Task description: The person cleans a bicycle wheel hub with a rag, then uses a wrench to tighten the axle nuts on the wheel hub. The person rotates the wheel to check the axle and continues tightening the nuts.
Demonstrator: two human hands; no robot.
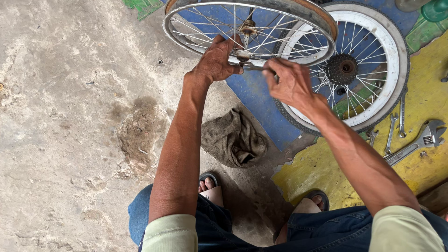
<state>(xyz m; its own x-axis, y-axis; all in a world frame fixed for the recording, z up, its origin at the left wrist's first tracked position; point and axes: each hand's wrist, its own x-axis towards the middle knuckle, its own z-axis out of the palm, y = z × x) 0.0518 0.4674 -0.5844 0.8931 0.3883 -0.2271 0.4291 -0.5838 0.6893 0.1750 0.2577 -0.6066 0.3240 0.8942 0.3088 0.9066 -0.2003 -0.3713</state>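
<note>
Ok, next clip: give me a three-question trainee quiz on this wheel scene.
1. True or false: the left hand grips the hub of the held wheel.
2. What does the right hand have in its grip? A) rag B) spanner C) hammer
3. What lies on the floor between the forearms?

Key:
1. True.
2. B, a spanner set at the axle.
3. A crumpled brown rag. A second wheel lies flat; an adjustable wrench rests on the yellow sheet.
</note>
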